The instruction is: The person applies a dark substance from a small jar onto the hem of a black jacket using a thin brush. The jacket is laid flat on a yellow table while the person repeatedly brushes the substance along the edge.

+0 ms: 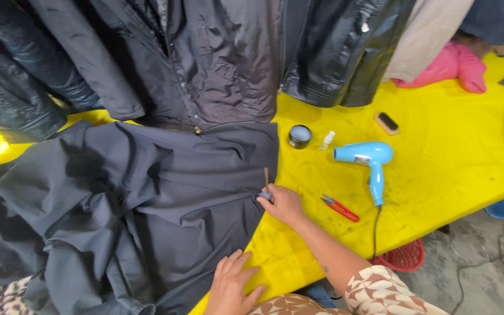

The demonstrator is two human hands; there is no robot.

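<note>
The left hand (231, 286) lies flat, fingers spread, pinning the jacket (135, 210) taut (empty); the right hand (284, 204) pinches a thin stick (266, 176) at its hem.

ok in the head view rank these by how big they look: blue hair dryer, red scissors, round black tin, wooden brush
1. blue hair dryer, clearly the largest
2. red scissors
3. and 4. round black tin and wooden brush: these look about alike, and both lie farther from the camera, so I would not rank them.
</note>
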